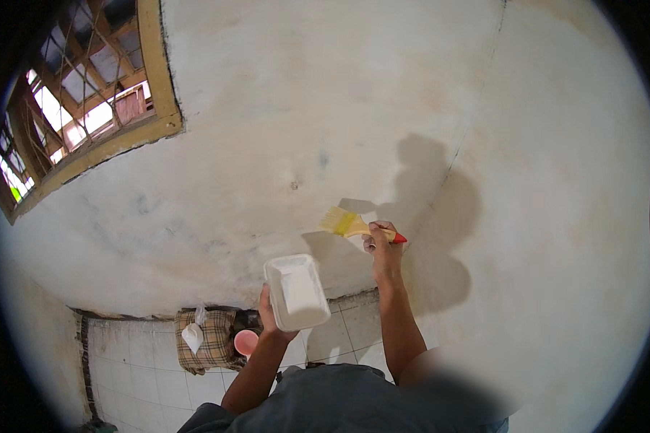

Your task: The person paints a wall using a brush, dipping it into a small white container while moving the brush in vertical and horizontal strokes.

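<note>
My right hand [382,238] is closed around the wooden handle of a flat paintbrush [349,222] with pale bristles, a yellow band and a red handle tip. The bristles point up and left, in front of the wall; whether they touch it I cannot tell. In my left hand [273,316] is a white plastic tub [297,292] with white paint or a similar white substance inside, gripped by its left side and bottom. The tub is below and left of the brush. A patchy off-white wall [281,135] stands before me, with my shadow on it and on the adjoining wall.
A barred window with a yellowish frame [165,103] is at the upper left. Down on the tiled floor [157,373], against the wall, lies a plaid cloth-covered item [216,330] with a white bag [193,338] on top. A pink cup or bowl [246,342] stands beside it.
</note>
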